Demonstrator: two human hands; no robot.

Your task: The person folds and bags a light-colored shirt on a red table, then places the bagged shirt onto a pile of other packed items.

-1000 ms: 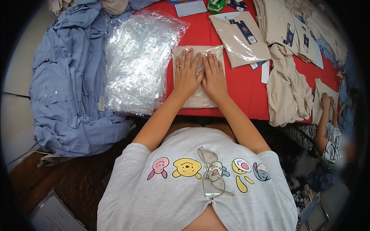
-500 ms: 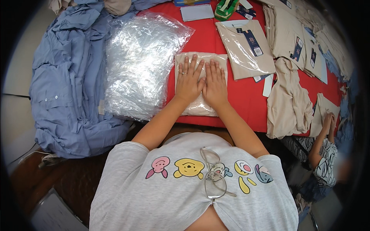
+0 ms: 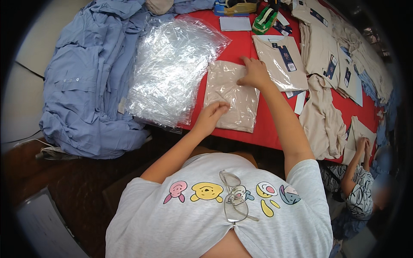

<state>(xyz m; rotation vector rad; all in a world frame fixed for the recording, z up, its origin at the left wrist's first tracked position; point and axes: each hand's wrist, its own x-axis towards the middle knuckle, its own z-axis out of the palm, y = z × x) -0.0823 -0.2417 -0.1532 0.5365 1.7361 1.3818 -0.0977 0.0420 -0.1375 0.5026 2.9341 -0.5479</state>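
A folded beige garment in a clear plastic bag (image 3: 234, 96) lies flat on the red-covered table before me. My right hand (image 3: 255, 74) is over its upper right side, thumb and fingers spread apart and holding nothing. Low on the bag's left side is my left hand (image 3: 211, 116), its fingers loosely bent and nothing seen in them; whether it touches the plastic I cannot tell. Just left of the bag rests a stack of clear plastic bags (image 3: 172, 73). Beyond my right hand lies another bagged beige garment (image 3: 282, 64) with a dark blue tag.
Blue garments (image 3: 81, 86) are heaped at the left. Toward the right lie a loose beige garment (image 3: 320, 120) and tagged beige garments (image 3: 318, 47). A white notepad (image 3: 235, 23) and a green object (image 3: 264, 20) are at the back. A co-worker's hands (image 3: 363, 145) are at far right.
Both hands have come off their flat press on the bagged garment. My right hand moved to its upper right, my left to its lower left. The view has shifted slightly.
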